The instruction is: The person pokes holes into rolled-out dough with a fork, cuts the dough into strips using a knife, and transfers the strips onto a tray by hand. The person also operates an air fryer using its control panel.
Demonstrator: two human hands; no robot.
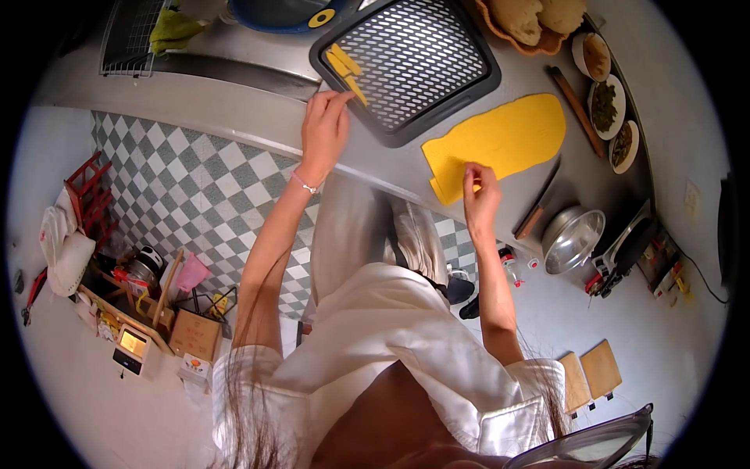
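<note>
My left hand [325, 131] reaches to the near left corner of a dark grey perforated tray [486, 84]. Its thumb and fingertips are closed at a yellow dough strip [356, 91]; a couple more strips [341, 62] lie just beyond on the mesh. A flat sheet of yellow dough [512, 137], rounded at its right end and cut straight at the left, rests on the steel counter. Over its lower edge, my right hand [482, 195] has its fingers pinched together; what is between them, if anything, is hidden. A knife [537, 205] lies to the right of the sheet.
A wooden rolling pin [576, 112] and white bowls of food [606, 107] stand along the right. A steel bowl [573, 241] sits near the counter's right end. Behind are a blue basin [281, 17] and an orange basket [525, 43]. The counter edge [383, 186] runs before me.
</note>
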